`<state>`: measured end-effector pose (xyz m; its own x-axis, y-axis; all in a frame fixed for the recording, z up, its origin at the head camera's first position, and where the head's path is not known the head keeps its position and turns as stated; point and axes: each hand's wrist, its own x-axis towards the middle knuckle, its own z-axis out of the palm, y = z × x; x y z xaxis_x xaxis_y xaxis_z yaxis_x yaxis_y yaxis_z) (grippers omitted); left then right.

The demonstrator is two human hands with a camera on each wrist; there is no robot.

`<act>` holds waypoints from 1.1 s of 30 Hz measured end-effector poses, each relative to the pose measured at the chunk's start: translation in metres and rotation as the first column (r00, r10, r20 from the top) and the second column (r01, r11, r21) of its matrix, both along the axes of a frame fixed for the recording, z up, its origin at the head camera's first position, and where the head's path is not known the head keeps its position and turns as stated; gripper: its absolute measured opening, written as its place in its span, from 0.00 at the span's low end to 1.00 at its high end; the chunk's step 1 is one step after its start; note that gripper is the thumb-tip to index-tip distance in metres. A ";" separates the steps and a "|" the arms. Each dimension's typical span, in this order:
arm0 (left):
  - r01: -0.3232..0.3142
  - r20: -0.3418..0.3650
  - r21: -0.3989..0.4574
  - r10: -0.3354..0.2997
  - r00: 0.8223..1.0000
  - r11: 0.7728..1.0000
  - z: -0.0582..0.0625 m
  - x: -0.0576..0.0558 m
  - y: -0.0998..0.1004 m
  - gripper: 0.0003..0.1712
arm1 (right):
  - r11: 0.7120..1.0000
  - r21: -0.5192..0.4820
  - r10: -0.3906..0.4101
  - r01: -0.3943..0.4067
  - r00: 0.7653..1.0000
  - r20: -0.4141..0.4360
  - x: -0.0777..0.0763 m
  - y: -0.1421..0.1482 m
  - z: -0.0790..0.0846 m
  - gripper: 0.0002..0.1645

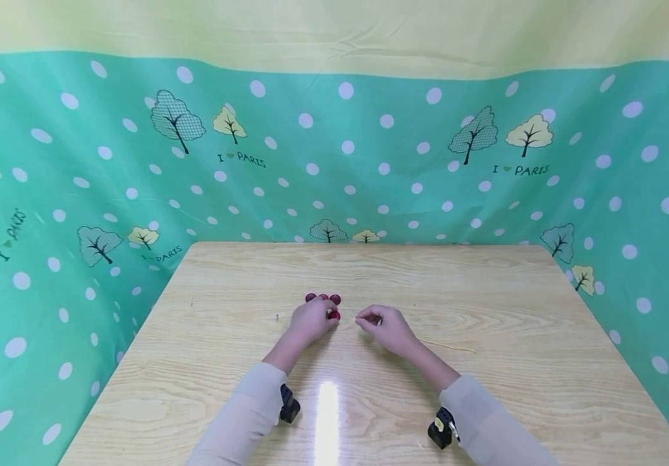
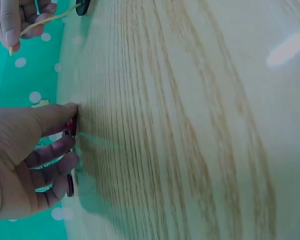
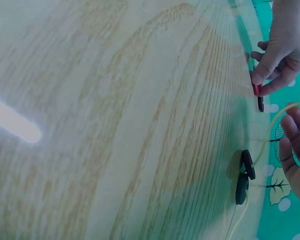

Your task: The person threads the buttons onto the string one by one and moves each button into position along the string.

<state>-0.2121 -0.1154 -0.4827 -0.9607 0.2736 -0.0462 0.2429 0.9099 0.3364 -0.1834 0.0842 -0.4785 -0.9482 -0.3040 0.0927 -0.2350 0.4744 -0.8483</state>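
My left hand (image 1: 311,320) pinches a small round red disc (image 1: 334,315) between thumb and fingertips, at the tabletop. Just beyond it lie several more dark red discs (image 1: 335,299), partly hidden by the fingers. To the right, my right hand (image 1: 391,330) is raised a little off the table and pinches the end of a thin yellow cord (image 3: 271,129). Two dark discs (image 3: 242,189) appear to be strung on this cord below the hand, resting at the table. The cord's tail (image 1: 447,346) runs out to the right on the wood.
The light wooden table (image 1: 241,272) is enclosed by a green dotted curtain (image 1: 369,162) at the back and sides. A tiny dark speck (image 1: 278,317) lies left of my left hand. A light glare shows near the front.
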 end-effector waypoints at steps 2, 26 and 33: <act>-0.009 0.007 0.004 0.009 1.000 1.000 -0.002 -0.001 0.000 0.15 | 1.000 -0.001 -0.003 0.003 1.000 0.002 -0.001 -0.001 -0.001 0.05; -0.038 0.070 0.156 0.027 0.997 0.987 -0.001 -0.003 -0.004 0.08 | 1.000 0.005 0.001 -0.001 1.000 -0.018 -0.001 -0.001 -0.002 0.05; -0.072 0.071 0.257 0.055 0.996 0.964 0.001 -0.002 -0.008 0.15 | 1.000 -0.002 0.008 -0.008 1.000 -0.024 -0.001 -0.002 -0.002 0.05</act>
<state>-0.2143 -0.1234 -0.4821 -0.9740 0.2226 -0.0421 0.1585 0.8023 0.5755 -0.1839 0.0817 -0.4808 -0.9432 -0.3113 0.1163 -0.2592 0.4703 -0.8436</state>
